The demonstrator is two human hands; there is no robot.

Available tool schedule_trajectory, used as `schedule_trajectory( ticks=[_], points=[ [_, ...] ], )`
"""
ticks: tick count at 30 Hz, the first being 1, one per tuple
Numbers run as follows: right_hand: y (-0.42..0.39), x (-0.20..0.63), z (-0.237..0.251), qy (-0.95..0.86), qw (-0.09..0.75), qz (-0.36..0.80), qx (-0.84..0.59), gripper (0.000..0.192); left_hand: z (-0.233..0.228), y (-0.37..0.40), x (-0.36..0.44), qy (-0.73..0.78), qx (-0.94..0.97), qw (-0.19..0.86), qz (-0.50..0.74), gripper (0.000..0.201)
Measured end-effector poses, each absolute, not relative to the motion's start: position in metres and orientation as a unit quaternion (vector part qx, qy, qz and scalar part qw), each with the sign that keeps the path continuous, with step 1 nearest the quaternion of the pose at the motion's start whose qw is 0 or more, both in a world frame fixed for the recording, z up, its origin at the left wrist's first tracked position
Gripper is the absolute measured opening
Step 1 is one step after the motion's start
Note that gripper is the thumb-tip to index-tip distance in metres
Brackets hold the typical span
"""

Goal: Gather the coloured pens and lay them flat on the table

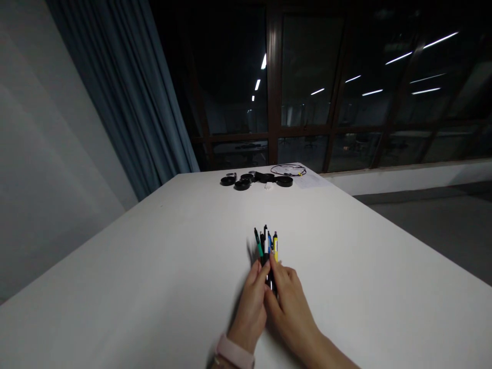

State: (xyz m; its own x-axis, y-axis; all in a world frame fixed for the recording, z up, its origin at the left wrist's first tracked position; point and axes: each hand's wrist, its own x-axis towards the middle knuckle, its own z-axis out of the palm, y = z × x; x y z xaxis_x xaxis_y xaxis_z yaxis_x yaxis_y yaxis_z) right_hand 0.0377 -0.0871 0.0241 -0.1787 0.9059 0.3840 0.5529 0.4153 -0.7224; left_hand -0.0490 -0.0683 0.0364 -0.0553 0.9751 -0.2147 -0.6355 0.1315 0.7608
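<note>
A bunch of several pens (pixel 267 246), with green, black, blue and yellow barrels, lies on the white table (pixel 154 266) with the tips pointing away from me. My left hand (pixel 253 297) and my right hand (pixel 286 302) press together around the near ends of the pens and hold them as a bundle. A pink watch strap (pixel 234 353) sits on my left wrist. The lower halves of the pens are hidden between my fingers.
At the table's far end lie several black round parts (pixel 242 182), a black cable (pixel 288 170), a small white piece (pixel 269 186) and a sheet of paper (pixel 311 179). A blue curtain (pixel 130 102) hangs at the left. Dark windows (pixel 346 87) stand behind.
</note>
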Motion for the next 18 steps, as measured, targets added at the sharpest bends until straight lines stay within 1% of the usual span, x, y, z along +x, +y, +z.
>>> schedule_trajectory(
  ticks=[6, 14, 18],
  points=[
    [-0.098, 0.033, 0.033, -0.776, 0.370, 0.164, -0.484, 0.063, 0.033, -0.078, -0.066, 0.353, 0.189, 0.683, 0.611, 0.037],
    [-0.098, 0.037, 0.022, -0.792, 0.382, 0.125, -0.460, 0.069, 0.023, -0.077, -0.073, 0.334, 0.194, 0.700, 0.601, 0.040],
    [-0.097, 0.040, 0.024, -0.793, 0.371, 0.096, -0.475, 0.065, 0.028, -0.081, -0.073, 0.330, 0.175, 0.723, 0.582, 0.043]
  ],
)
